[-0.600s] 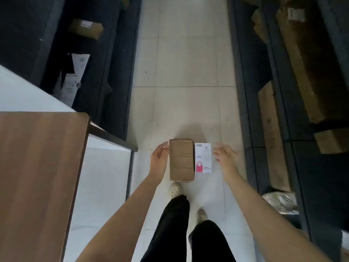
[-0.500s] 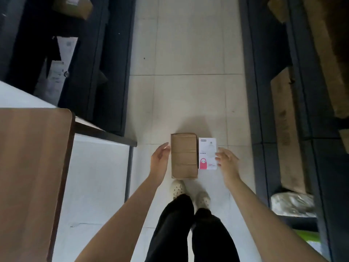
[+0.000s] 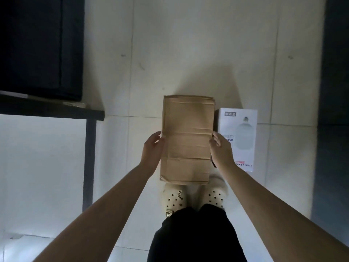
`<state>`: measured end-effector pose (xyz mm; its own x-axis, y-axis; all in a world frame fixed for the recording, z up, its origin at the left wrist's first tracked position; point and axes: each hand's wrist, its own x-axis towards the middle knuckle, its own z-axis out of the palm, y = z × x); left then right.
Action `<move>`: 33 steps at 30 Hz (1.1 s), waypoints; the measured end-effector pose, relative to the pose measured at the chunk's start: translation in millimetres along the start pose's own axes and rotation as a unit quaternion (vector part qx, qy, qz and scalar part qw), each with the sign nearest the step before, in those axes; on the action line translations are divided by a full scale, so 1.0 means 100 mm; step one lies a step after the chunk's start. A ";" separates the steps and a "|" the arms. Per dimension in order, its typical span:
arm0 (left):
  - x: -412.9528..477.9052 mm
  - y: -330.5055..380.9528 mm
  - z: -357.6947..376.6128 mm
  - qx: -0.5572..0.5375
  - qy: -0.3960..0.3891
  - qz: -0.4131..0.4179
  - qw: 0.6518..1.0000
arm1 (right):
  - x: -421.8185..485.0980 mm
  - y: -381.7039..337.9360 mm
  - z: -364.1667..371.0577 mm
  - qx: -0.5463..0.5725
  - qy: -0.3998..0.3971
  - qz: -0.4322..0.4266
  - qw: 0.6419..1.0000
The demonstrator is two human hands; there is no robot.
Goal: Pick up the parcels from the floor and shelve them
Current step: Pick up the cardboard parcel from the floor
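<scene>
Matt creased cardboard parcel (image 3: pixel 187 140); prob. glossy floor tiles (image 3: pixel 188 44)

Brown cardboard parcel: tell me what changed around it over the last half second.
Both hands closed in: the left hand now presses the brown parcel's left side, and the right hand moved from the white box to its right side. The white box stayed beside it on the floor.

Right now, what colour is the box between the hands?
Plain brown cardboard box, seen clearly in the head view.

Dim, soft-focus view; floor (image 3: pixel 188 44) palely lit, shelving (image 3: pixel 37 44) near black, wide-angle stretch at edges.
</scene>
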<state>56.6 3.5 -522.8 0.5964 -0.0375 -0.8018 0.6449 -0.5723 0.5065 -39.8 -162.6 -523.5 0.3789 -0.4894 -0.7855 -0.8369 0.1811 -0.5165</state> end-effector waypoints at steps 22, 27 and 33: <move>-1.70 1.74 -0.55 -0.107 -0.020 -0.006 0.994 | -1.42 -1.91 -0.81 0.112 0.023 -0.031 0.993; -3.30 3.02 -1.05 -0.196 -0.064 0.095 0.974 | -2.80 -3.14 -1.73 0.180 0.059 -0.125 0.974; -4.79 3.87 -1.49 -0.064 -0.068 0.364 0.927 | -4.20 -4.00 -2.60 0.270 0.099 -0.203 0.936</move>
<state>91.6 -78.6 104.6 0.8355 -0.4834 -0.2612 0.1523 -0.2531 0.9554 32.9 -251.5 101.8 0.4966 -0.7501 -0.4368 -0.2989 0.3246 -0.8974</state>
